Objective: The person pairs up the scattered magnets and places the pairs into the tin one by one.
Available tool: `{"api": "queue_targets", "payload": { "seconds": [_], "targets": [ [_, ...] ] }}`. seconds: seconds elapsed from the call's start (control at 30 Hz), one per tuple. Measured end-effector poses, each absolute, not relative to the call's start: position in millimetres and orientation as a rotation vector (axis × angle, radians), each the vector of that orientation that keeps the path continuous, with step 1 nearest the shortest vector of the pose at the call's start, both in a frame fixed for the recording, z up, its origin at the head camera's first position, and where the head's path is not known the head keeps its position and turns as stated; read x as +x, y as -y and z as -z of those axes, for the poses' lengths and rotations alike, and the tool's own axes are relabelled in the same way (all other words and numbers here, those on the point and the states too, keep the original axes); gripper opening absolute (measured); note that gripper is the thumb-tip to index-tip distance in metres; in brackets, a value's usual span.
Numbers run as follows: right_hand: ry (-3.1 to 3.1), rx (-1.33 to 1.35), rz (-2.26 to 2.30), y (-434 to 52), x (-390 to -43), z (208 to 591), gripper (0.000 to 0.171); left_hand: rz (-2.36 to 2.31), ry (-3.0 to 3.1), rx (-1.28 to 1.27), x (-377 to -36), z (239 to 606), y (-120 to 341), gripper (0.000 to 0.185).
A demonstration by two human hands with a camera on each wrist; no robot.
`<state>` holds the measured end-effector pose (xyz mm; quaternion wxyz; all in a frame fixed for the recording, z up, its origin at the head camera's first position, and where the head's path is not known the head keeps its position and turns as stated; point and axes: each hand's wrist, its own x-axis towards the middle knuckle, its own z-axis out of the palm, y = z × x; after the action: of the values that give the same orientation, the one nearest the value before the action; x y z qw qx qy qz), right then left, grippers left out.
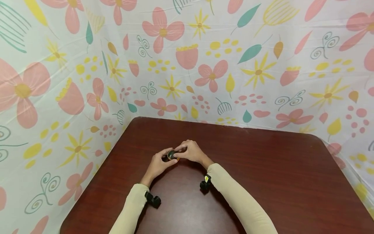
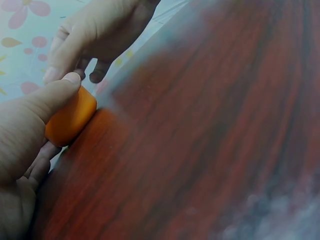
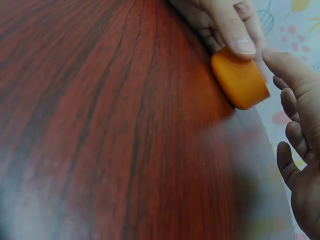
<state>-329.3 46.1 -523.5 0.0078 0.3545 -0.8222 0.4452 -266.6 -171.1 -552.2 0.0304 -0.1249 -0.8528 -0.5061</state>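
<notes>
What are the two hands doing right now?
Left hand: holding the orange cup between thumb and fingers.
Right hand: open, fingers relaxed next to the cup.

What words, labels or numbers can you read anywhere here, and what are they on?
None can be read.
Orange cylinder, held by the left hand: plain sides, no print showing.
Yellow tag on the right wrist mount: too small to read.
Floral cloth: pattern only, no text.
</notes>
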Motion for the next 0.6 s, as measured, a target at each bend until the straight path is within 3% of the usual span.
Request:
{"api": "queue_targets", "payload": {
  "seconds": [0.3,0.6],
  "targets": [
    [2.544,1.0,-1.454,-84,-320,514,0.042,1.561,2.617,-0.406,-268,551,173,0.073],
    [2.571,0.809,-1.419,-161,-285,495,0.035,1.576,2.57,-0.531,-257,542,183,0.074]
  ]
}}
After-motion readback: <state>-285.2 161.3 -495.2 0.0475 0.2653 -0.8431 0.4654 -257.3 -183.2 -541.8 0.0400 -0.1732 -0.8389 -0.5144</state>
